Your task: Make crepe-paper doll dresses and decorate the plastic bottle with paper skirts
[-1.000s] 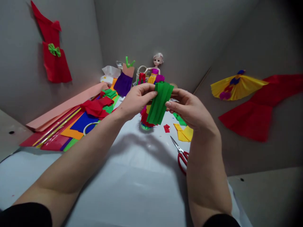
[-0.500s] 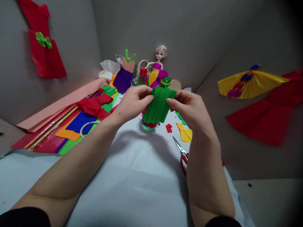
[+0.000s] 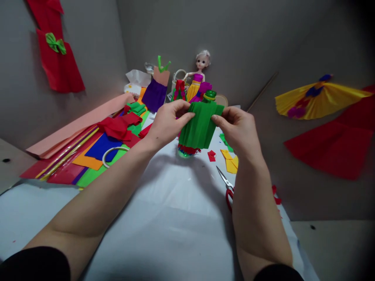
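Observation:
A piece of pleated green crepe paper point(image 3: 200, 125) is stretched between my two hands, in front of a green bottle point(image 3: 210, 95). My left hand point(image 3: 171, 119) pinches its upper left edge between thumb and fingers. At the upper right edge, my right hand point(image 3: 238, 127) pinches it the same way. The paper hides most of the bottle; its neck with a yellow band shows above. Below the paper, a red and blue fringe point(image 3: 189, 149) surrounds the bottle's lower part. Whether the paper touches the bottle I cannot tell.
Red-handled scissors point(image 3: 225, 181) lie beside my right forearm, near yellow paper scraps point(image 3: 230, 160). Coloured paper sheets point(image 3: 99, 150) and a white ring point(image 3: 107, 156) spread on the left. A doll point(image 3: 202, 68) stands at the back. Paper dresses hang on the walls, including a red one point(image 3: 60, 64).
The green paper is spread wider, its pleats fanned out more. My right hand has moved slightly away from my left. The whole view has shifted a little.

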The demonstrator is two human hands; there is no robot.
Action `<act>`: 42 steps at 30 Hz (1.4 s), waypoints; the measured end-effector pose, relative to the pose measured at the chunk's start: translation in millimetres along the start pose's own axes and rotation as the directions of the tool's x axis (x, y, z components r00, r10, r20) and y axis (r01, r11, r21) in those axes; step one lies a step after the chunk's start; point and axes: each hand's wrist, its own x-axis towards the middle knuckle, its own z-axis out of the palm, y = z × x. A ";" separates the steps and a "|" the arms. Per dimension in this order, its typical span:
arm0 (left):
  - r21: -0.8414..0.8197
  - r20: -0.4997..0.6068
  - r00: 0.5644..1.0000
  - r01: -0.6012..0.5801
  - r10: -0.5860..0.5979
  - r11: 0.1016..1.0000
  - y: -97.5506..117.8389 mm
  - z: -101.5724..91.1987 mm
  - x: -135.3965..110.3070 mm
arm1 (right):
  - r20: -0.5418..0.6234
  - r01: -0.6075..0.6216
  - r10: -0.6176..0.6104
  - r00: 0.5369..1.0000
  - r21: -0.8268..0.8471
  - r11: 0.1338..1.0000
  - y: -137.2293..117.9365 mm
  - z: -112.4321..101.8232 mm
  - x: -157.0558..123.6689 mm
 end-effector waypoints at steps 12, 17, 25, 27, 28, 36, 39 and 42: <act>-0.032 -0.046 0.998 -0.033 0.031 0.999 -8.7 8.2 0.9 | 0.012 0.018 -0.019 1.000 0.083 0.996 4.1 6.9 -0.3; -0.049 -0.035 0.999 0.000 -0.001 0.999 -8.3 9.4 -0.2 | 0.011 0.003 -0.004 1.000 0.100 0.995 0.5 7.7 -0.1; -0.067 -0.040 0.999 0.000 -0.002 0.998 -6.3 6.6 0.7 | -0.002 0.018 -0.018 1.000 0.114 0.993 0.5 10.3 -0.3; -0.066 -0.041 0.999 -0.002 0.000 0.998 -5.5 5.7 1.4 | -0.009 0.019 -0.018 1.000 0.110 0.994 0.4 10.9 -0.3; -0.064 -0.042 0.999 -0.006 0.004 0.998 -5.4 5.5 1.8 | -0.013 0.021 -0.020 1.000 0.110 0.994 0.5 11.2 -0.3; -0.053 -0.038 0.999 -0.018 0.016 0.998 -7.0 5.3 2.3 | -0.022 0.023 -0.020 1.000 0.128 0.991 5.1 13.0 1.4; -0.057 -0.042 0.999 -0.018 0.016 0.998 -7.1 5.3 2.3 | -0.019 0.022 -0.020 1.000 0.128 0.992 6.3 12.9 1.7; -0.065 -0.041 0.999 -0.028 0.025 0.998 -8.2 5.6 2.7 | -0.014 0.019 -0.018 1.000 0.124 0.992 6.0 12.2 1.4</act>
